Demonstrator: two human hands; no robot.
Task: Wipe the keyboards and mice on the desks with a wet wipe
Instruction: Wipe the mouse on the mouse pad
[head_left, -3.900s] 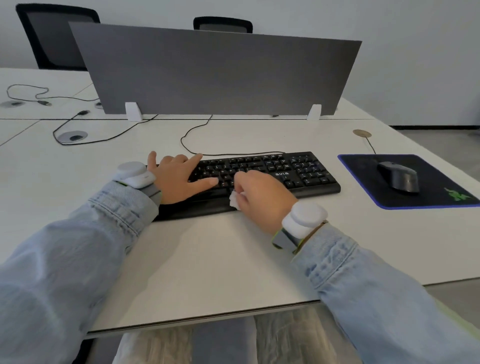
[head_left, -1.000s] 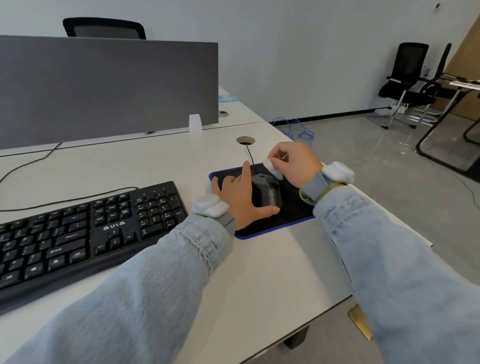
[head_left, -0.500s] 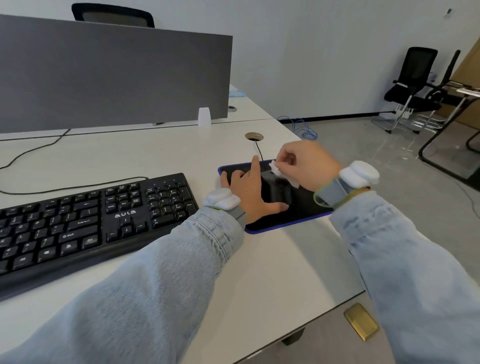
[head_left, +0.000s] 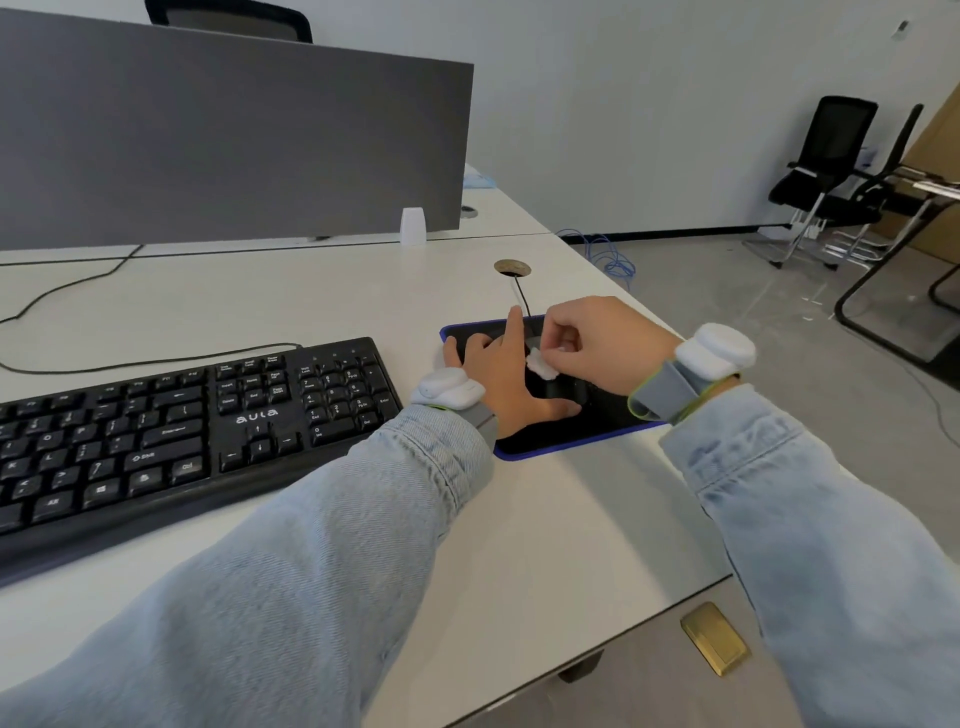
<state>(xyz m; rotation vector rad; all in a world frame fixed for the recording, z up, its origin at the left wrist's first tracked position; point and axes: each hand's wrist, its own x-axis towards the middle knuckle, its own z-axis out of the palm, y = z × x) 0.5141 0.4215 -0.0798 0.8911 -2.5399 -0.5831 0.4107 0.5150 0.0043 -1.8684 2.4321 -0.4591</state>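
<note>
A dark grey mouse (head_left: 563, 388) lies on a black mouse pad (head_left: 566, 441) with a blue edge, mostly hidden between my hands. My left hand (head_left: 498, 376) rests flat on the pad with fingers spread, its thumb and index finger on either side of the mouse. My right hand (head_left: 602, 345) pinches a small white wet wipe (head_left: 540, 365) against the mouse's top. A black keyboard (head_left: 182, 431) sits to the left of the pad, with no hand on it.
A grey divider panel (head_left: 234, 140) stands at the back of the white desk (head_left: 545, 545). A cable hole (head_left: 512, 267) and the mouse cable lie behind the pad. The desk's right edge is close. Black office chairs (head_left: 826, 171) stand far right.
Both hands left the keyboard for the mouse pad. In the last second my right hand brought the wipe down and left onto the mouse, while my left hand stayed flat beside it.
</note>
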